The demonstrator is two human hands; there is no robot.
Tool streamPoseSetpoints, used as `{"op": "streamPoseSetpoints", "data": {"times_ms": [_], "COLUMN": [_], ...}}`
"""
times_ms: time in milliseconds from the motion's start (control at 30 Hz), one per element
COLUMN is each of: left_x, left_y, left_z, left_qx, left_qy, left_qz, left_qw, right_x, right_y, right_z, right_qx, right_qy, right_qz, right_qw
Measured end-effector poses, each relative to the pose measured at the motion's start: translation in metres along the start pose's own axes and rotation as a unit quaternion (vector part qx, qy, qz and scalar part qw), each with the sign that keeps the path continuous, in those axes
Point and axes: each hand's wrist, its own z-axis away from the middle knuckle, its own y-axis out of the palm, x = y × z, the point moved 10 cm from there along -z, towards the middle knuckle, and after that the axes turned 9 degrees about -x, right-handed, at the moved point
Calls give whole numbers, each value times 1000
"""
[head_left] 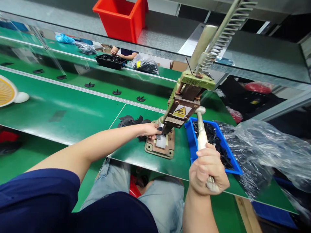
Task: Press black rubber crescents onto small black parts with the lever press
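Note:
My right hand is wrapped round the pale, wrapped lever handle of a green hand press. At the press's base plate, my left hand pinches a small black plastic part under the ram. The fingers partly hide that part, and its exact shape cannot be made out. A pale metal plate lies on the base just below the fingertips. Beside my left wrist is a pile of black curved parts on the green table.
A blue bin of black parts stands right of the press, beside clear plastic bags. Several black pieces lie in a row on the green belt beyond. A red bin sits on the overhead shelf. Across the line, a co-worker's hands are over a black tray.

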Motion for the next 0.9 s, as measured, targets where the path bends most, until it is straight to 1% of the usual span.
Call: {"op": "streamPoseSetpoints", "data": {"times_ms": [100,200,233,300,333,367,400,433,500,533,567,600,633,667,700,733,767,800,833,867,900], "left_x": [-5,-9,-13,-24,-29,-32,-34,-33,-25,-17,-7,6,20,34,48,60,70,76,81,85,86], "left_y": [0,-1,-3,-9,-11,-9,-2,8,32,35,31,20,1,-23,-53,-87,-121,-155,-184,-206,-220], "left_z": [1,1,2,8,15,24,35,49,84,98,109,115,116,113,109,103,99,95,92,88,82], "left_qx": [12,-1,-15,-58,-78,-80,-61,-23,79,101,100,76,37,-10,-65,-130,-192,-259,-315,-346,-360], "left_qy": [-13,-9,5,56,87,118,151,183,243,260,267,264,251,232,209,187,173,162,147,131,119], "left_qz": [-28,-40,-44,-57,-68,-78,-81,-73,-33,-9,5,14,21,27,33,34,23,1,-35,-76,-113], "left_qw": [999,999,999,995,991,987,983,980,966,960,959,961,967,972,975,973,966,952,937,926,919], "right_x": [1,4,4,5,5,5,5,4,1,1,0,0,-1,-1,-1,-2,-2,-2,-3,-3,-3], "right_y": [2,1,2,3,4,4,4,4,2,1,1,1,2,2,2,2,1,0,-1,-1,-1], "right_z": [-1,-3,-4,-6,-7,-7,-8,-8,-9,-9,-9,-8,-8,-7,-7,-7,-6,-6,-6,-6,-7], "right_qx": [-12,-21,-19,-3,7,15,19,20,10,3,-2,-4,-8,-12,-18,-28,-40,-52,-62,-66,-68], "right_qy": [-5,-15,-17,-23,-27,-31,-34,-34,-33,-33,-32,-33,-35,-37,-40,-43,-50,-56,-59,-63,-64], "right_qz": [3,-4,-6,-8,-6,-5,-4,-5,-7,-8,-8,-7,-7,-9,-13,-18,-24,-29,-33,-35,-35], "right_qw": [1000,1000,1000,1000,1000,999,999,999,999,999,999,999,999,999,999,998,998,997,996,995,995]}}
